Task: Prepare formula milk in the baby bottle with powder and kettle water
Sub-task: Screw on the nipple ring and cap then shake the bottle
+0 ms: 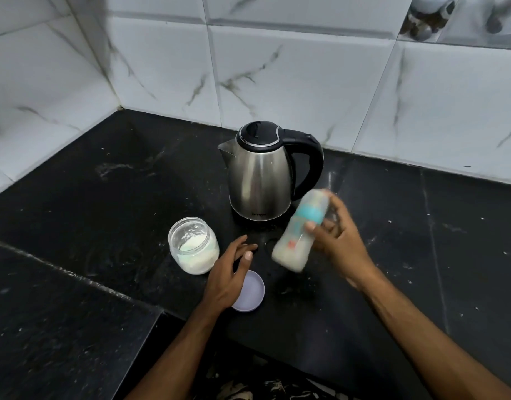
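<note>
Home kitchen, by the look of it. Black polished stone surface w/ pale specks, set into a corner, a step down at the near left. Walls behind are glossy white marble-look tiles w/ grey veins; one picture tile top right, its print too blurred to read. On the surface: a stainless-steel electric kettle w/ black lid & handle, an open clear glass jar of white powder, and a round pale lilac plastic lid lying flat just beside the jar.
</note>
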